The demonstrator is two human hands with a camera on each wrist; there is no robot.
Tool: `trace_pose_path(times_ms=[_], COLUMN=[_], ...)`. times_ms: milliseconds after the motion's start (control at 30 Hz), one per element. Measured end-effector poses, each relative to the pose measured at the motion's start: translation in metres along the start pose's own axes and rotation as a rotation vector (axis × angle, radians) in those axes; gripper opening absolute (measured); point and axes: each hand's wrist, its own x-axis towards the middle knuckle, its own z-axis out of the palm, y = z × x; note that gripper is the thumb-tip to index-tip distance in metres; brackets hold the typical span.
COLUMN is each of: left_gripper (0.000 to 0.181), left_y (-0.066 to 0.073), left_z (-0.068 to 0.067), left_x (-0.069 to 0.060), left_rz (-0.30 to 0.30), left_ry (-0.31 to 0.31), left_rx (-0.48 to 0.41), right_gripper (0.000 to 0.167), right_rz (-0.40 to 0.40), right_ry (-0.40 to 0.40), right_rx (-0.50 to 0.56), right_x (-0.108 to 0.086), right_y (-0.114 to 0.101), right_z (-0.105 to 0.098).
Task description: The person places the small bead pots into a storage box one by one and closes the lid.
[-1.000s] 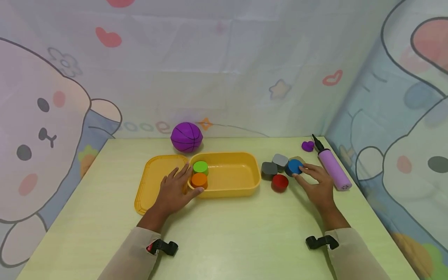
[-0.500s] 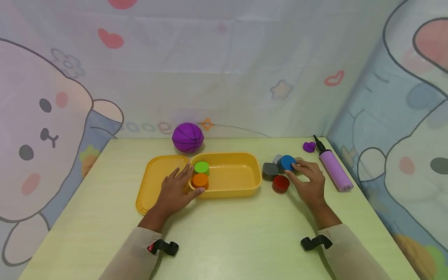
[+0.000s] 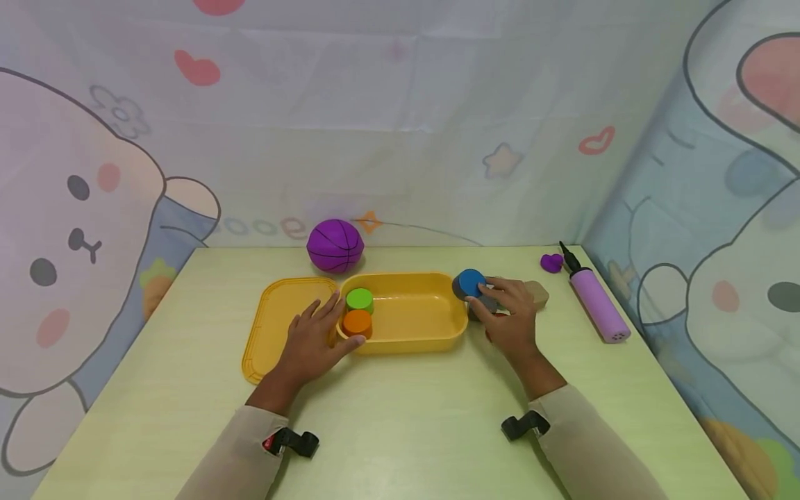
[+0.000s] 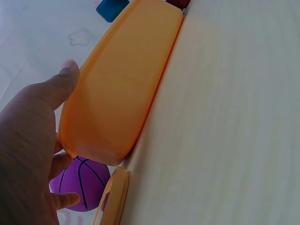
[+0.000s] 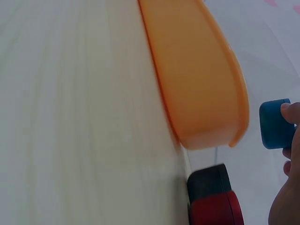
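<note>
In the head view, my right hand pinches a blue round-topped block between thumb and fingers, raised at the right end of a yellow plastic box. The right wrist view shows the same blue block held apart from the box wall. My left hand rests at the box's left end, fingers spread and thumb along the near side. Inside the box, a green block and an orange block sit at the left. A red block and a dark block stand beyond the box.
A yellow lid lies left of the box. Behind stands a purple ball. To the right are a beige block, a purple heart-shaped piece and a lilac hand pump. A printed cloth hangs behind the table.
My right hand has lifted the blue block from the group of blocks and carried it left to the box's right end. The left hand has stayed in place.
</note>
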Motion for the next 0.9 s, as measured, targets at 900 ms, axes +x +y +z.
trace_pose_path(times_ms=[900], left_gripper=[0.091], left_y=[0.001], left_z=[-0.001], left_x=[-0.001], left_rz=[-0.007], left_ry=[-0.004], left_rx=[-0.015], right_gripper=[0.034], right_rz=[0.022], right_ry=[-0.273], right_rx=[-0.003], right_x=[0.01], right_y=[-0.036], right_z=[0.058])
